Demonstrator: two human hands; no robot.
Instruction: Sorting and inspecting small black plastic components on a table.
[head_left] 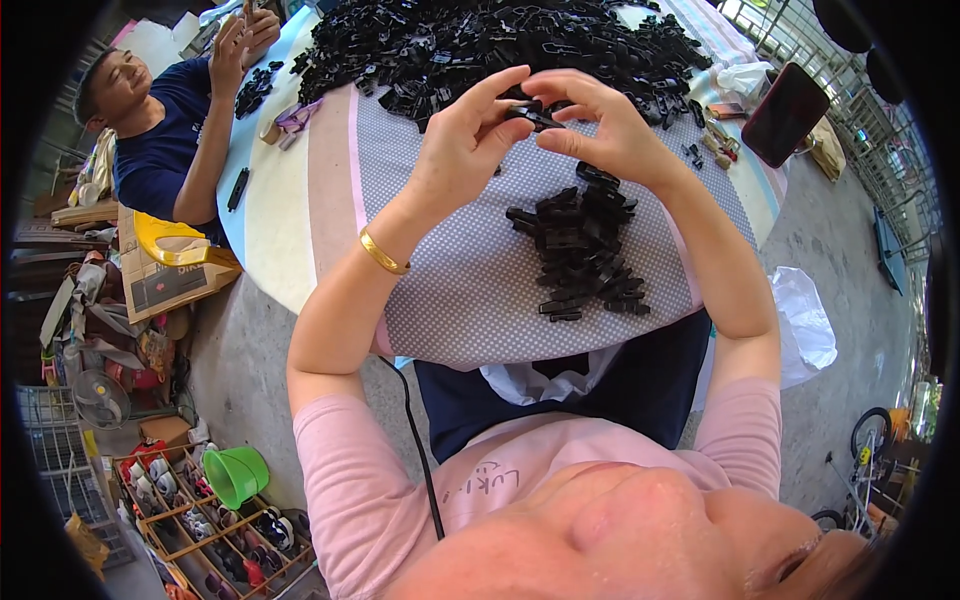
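My left hand (462, 140) pinches a small, glossy black piece (535, 117) above the grey-and-white patterned tabletop (440, 320). My right hand (610, 130) curves half-closed at its other end; I can't quite tell whether it grips. A jumbled black pile (585, 240) lies nearer me.

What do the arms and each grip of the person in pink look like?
Short pink sleeves, and a shiny gold bangle round the left wrist. The right wrist has no bangle. The left grip and right grip wear no gloves.
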